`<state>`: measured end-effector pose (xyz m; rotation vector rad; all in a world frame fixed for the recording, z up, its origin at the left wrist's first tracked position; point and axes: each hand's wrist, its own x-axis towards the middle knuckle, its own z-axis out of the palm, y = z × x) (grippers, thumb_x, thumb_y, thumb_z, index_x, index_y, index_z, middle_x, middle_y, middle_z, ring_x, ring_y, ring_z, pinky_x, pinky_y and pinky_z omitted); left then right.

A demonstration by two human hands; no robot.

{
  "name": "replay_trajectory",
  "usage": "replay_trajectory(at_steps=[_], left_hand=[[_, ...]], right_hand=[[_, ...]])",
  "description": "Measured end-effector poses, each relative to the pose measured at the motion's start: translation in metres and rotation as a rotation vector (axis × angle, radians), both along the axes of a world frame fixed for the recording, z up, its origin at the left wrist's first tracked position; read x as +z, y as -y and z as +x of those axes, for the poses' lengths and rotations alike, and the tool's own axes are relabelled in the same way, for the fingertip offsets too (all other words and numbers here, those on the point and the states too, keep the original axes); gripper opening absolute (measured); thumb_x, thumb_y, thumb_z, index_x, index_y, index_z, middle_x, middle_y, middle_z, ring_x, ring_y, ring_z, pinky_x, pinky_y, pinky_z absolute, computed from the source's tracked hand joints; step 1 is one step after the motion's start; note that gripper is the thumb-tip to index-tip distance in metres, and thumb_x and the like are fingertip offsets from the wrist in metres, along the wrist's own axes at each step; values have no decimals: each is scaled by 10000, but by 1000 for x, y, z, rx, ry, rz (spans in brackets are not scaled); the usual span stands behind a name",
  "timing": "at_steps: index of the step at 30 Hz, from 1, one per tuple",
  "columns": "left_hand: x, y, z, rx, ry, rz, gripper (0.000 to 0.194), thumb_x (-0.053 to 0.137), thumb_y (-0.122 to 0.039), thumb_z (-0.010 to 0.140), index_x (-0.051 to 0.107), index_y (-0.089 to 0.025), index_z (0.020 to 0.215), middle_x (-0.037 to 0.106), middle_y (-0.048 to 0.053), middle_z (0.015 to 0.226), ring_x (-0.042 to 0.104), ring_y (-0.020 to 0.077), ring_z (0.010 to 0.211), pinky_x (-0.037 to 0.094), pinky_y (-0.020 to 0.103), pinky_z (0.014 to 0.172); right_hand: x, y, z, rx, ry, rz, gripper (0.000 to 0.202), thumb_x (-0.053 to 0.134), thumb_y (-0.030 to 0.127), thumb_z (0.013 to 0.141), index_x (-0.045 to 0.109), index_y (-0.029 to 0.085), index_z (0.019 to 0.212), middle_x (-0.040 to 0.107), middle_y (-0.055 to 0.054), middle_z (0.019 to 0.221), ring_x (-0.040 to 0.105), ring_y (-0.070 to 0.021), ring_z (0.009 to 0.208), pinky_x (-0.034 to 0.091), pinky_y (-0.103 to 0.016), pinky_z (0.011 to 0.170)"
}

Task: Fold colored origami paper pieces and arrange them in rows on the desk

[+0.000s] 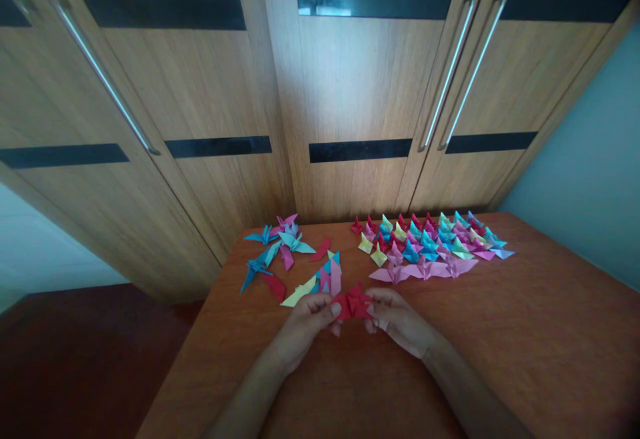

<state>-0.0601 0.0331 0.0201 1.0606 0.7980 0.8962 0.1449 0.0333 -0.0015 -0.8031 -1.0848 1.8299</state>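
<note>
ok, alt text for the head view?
A person's left hand and right hand hold a red folded paper between them above a wooden table. Beyond, scattered folded papers lie at left, rows of paper shapes at right, before cupboard doors.

No lettering, label, brand, number or sign can be read on anything in view

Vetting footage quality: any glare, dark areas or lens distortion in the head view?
Head view: pale glare on the middle cabinet door; lower-left floor very dark; cabinet handles splay outward, suggesting wide-angle stretch; red folded paper dim, creases soft.
</note>
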Motion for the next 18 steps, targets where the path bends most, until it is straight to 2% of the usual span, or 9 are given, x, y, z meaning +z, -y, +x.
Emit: replay_trajectory(at_steps=[5,10,13,18], left_hand=[[1,-1,-2,25,143,-59,281,660,-371,799,615,-124,672,576,14,613,516,104,574,394,208,561],[-4,-2,-1,56,285,-132,262,706,-340,764,603,-125,655,557,-3,599,493,79,543,394,195,548],[-4,-1,-1,92,290,-153,273,732,-342,736,592,-128,642,545,-14,579,477,75,529,391,192,537],[1,-2,-2,113,239,-117,319,732,-376,729,569,-130,608,528,-20,551,460,74,519,367,191,527]], right_hand=[[-5,-3,2,-117,-38,-30,361,707,487,713,556,167,642,503,38,533,427,-66,468,321,-198,474],[-7,-3,3,-122,-103,-5,458,689,521,720,441,177,548,385,61,461,333,-60,447,272,-203,468],[-8,-4,4,-141,-118,22,472,670,538,735,435,177,540,300,83,419,261,-53,425,232,-205,461],[-6,-7,4,-200,-72,49,510,568,542,817,402,184,495,232,87,383,240,-61,407,211,-218,462]])
